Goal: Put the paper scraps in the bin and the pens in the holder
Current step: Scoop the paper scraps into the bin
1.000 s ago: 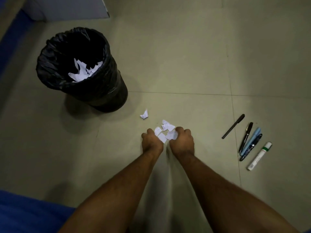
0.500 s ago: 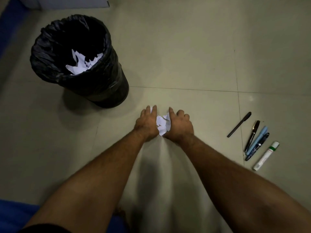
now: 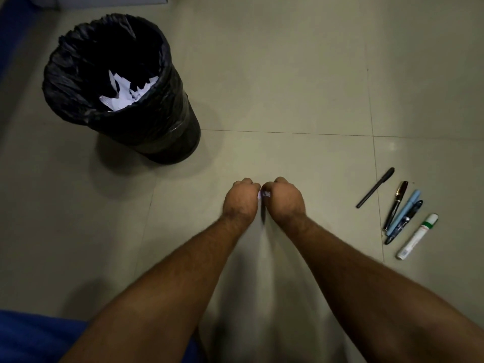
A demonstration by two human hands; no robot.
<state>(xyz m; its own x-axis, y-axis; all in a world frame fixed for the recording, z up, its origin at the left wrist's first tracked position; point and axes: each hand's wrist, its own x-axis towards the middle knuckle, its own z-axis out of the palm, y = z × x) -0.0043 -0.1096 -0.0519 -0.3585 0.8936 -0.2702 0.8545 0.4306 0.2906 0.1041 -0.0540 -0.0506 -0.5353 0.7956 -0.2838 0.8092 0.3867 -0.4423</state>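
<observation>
Both hands now balled into fists, knuckles touching, left hand (image 3: 242, 200) and right hand (image 3: 284, 200) pressed together on the floor (image 3: 288, 87); paper scraps (image 3: 262, 194) bunched up between them, only a white sliver peeking out; half a second ago fingers were flat and more paper showed; bin (image 3: 146, 127) back left with scraps inside; pens (image 3: 398, 210) off to the right, untouched.

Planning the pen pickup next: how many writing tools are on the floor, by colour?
Black pens: 3, thin one, gold-trimmed one, glossy one
Light blue pen: 1
White marker: 1
Total: 5
</observation>
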